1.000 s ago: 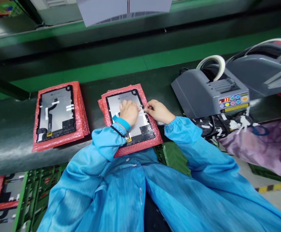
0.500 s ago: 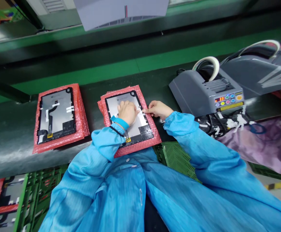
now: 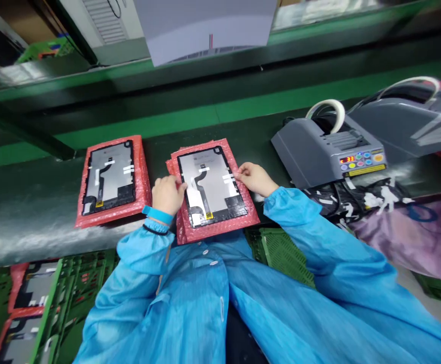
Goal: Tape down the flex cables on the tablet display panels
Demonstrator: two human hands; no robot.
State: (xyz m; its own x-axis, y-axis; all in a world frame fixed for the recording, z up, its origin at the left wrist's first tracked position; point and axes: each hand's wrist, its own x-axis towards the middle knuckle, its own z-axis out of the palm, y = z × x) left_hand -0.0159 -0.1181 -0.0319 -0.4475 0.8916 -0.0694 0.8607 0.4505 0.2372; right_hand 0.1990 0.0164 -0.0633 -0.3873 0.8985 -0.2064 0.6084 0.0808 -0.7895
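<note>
A display panel [image 3: 215, 184] with a silver back, black frame, ribbon cable and white tape strips lies on pink bubble wrap [image 3: 226, 227] in front of me. At its left edge my left hand [image 3: 167, 194] is closed, fingers curled onto the wrap's border. My right hand [image 3: 256, 178] pinches at the right border, close beside two short white tape strips [image 3: 228, 178]. The exact contact under the fingertips is partly hidden. To the left, a similar panel [image 3: 110, 174] rests on its own pile of pink bubble wrap [image 3: 143, 187].
A grey tape dispenser [image 3: 319, 146] with a lit display stands on the right, another grey dispenser [image 3: 413, 119] beyond it. Tape scraps stick to a black bundle [image 3: 357, 197]. Green crates [image 3: 69, 298] sit below the bench edge. A person's purple sleeve [image 3: 413, 237] shows at right.
My left hand has moved from the middle of the panel to its left edge, uncovering the ribbon cable. The right hand stays near the right edge. The view has shifted slightly.
</note>
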